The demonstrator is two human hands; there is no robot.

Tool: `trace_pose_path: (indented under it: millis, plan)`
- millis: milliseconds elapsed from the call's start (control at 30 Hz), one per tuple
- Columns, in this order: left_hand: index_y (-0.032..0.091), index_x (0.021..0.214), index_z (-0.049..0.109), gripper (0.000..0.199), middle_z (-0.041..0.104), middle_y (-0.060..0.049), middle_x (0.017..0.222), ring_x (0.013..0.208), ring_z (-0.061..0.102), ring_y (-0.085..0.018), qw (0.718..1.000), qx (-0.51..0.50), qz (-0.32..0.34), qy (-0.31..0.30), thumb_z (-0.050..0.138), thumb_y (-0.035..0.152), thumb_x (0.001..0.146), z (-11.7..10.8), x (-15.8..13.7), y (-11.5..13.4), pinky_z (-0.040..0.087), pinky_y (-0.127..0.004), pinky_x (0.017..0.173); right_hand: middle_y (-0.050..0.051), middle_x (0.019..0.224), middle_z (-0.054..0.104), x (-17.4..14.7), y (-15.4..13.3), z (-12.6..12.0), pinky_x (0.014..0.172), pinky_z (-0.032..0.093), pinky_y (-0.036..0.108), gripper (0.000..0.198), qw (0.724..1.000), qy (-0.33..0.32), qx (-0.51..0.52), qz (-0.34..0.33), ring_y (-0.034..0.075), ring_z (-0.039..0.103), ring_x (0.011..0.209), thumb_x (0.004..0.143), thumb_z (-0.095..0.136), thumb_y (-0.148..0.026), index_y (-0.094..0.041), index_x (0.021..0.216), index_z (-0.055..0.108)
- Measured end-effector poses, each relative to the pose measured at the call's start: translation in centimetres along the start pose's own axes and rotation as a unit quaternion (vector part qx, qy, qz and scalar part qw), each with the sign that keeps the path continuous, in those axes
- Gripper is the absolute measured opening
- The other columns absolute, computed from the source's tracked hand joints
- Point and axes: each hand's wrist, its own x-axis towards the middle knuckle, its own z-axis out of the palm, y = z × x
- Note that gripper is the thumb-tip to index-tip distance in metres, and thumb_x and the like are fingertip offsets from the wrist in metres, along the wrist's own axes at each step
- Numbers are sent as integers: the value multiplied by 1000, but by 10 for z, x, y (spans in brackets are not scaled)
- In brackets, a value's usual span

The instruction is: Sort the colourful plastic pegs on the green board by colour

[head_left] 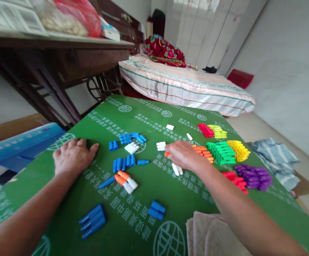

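Note:
My left hand [73, 156] lies palm down on the green board [149, 117], fingers apart, holding nothing. Over the middle of the board, the fingers of my right hand [181, 154] are closed on a small orange plastic piece [167, 154], resembling a marker cap; most of it is hidden. White pieces [161, 146] lie just left of those fingers, and more white pieces [177, 169] lie below them. Orange pieces [204, 154] show behind the hand. Between my hands are blue pieces [119, 164], a white cluster [131, 148] and orange-and-white pieces [126, 181].
Along the right side sit grouped green pieces [220, 153], yellow pieces [238, 150], purple pieces [254, 176] and red pieces [236, 181]. A folded beige cloth [213, 234] is at the near edge. Beyond stand a dark wooden table [98, 57] and a bed [186, 81].

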Motion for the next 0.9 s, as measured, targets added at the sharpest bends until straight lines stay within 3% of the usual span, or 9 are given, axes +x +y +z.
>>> trace_pose_path:
  millis: [100, 200, 333, 533, 900]
  plan:
    - [13, 119, 53, 71, 47, -22, 132, 124, 39, -38, 1000, 3, -4, -4, 14, 60, 82, 0, 1, 1, 34, -52, 96, 6, 91, 70, -13, 50, 4, 63, 39, 26, 21, 999, 37, 1, 39, 20, 64, 85, 86, 51, -29, -22, 96, 68]
    - [11, 119, 53, 71, 46, -21, 133, 125, 38, -37, 1000, 8, -6, -7, 15, 59, 84, 2, 2, 1, 34, -51, 98, 4, 86, 69, -24, 96, 14, 60, 36, 26, 20, 994, 18, 14, 111, 19, 62, 80, 84, 54, -29, -23, 96, 68]
    - [10, 119, 53, 70, 45, -21, 134, 124, 38, -38, 1000, 10, -3, -10, 16, 59, 85, 3, 3, 0, 34, -52, 98, 4, 89, 68, -31, 130, 31, 60, 34, 26, 19, 990, -10, 0, 144, 19, 61, 81, 81, 56, -28, -24, 95, 69]
    - [10, 122, 51, 69, 43, -20, 137, 126, 36, -37, 1000, 8, -9, -10, 19, 59, 85, 3, 3, 1, 33, -52, 100, 2, 85, 67, -31, 134, 49, 57, 30, 25, 16, 992, -31, 0, 124, 17, 60, 79, 81, 56, -29, -24, 90, 68]
    - [9, 120, 52, 66, 45, -21, 135, 124, 38, -38, 1000, 5, -10, -13, 22, 57, 86, 2, 2, 3, 33, -52, 98, 4, 90, 69, -29, 132, 49, 59, 33, 25, 22, 989, -38, -2, 141, 19, 62, 84, 81, 56, -27, -25, 100, 68]
